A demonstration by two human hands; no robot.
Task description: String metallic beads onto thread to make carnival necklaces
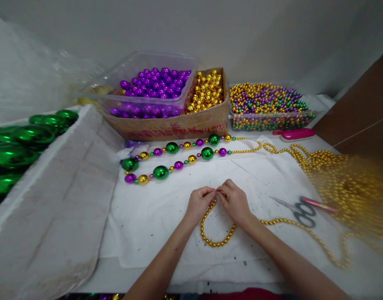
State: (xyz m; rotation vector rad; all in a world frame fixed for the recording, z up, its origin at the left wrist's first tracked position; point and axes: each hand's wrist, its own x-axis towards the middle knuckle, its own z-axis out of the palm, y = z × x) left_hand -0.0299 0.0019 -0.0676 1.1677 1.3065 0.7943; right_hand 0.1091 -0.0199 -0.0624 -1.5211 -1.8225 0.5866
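My left hand [201, 202] pinches the upper end of a gold bead strand [215, 244] above the white cloth. Fingertip to fingertip with it, my right hand [233, 201] is closed too; what it pinches is too small to make out. From my left hand the strand hangs in a loop, passes under my right forearm and runs off to the right. Behind my hands lies a long necklace [160, 172] of green, purple and gold balls, with small gold beads at its right end. Grey-handled scissors [299, 213] and a pink stick-like tool [318, 204] rest right of my hands.
At the back stand a clear bin [132, 101] of purple balls, a cardboard box [166, 128] with gold balls and a tray [272, 115] of small mixed beads. A foam box [54, 200] of green balls is left. Gold strands [350, 183] pile up right, near a pink case [297, 133].
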